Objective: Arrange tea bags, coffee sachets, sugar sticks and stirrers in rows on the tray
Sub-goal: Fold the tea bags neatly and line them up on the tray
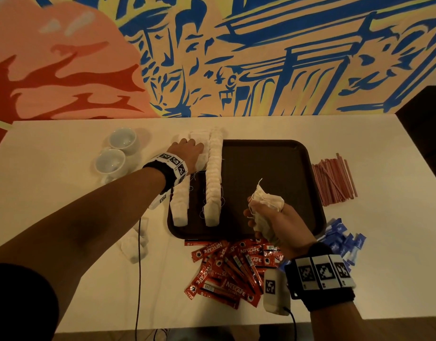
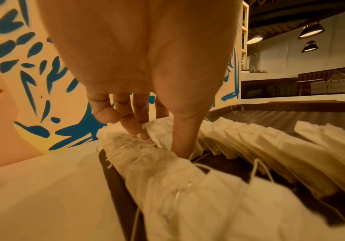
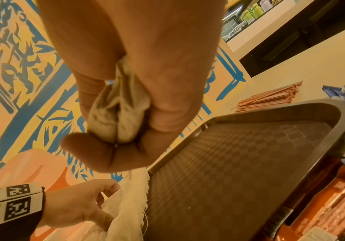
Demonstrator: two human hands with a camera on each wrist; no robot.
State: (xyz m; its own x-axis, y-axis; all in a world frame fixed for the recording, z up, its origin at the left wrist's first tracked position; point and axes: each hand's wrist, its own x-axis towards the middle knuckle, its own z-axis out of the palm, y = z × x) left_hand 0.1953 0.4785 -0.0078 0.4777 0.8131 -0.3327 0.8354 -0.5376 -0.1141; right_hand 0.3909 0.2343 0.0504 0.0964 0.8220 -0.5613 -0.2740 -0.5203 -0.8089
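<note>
On white table, tray [image 1: 273, 168] holds two tea-bag rows [image 1: 213, 178] (left hand [image 1: 187, 153] pinches one bag, right hand [image 1: 273, 217] clutches several).

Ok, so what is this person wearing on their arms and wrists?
Both forearms are bare. The left arm shows a dark short sleeve at its top. Each wrist carries a black band with white blocks printed with black square codes: the left wristband and the right wristband. A white camera box hangs off the right band, trailing a thin black cable.

The light is dim and yellow. Wrist pictures are blurry up close and bent at the edges.
</note>
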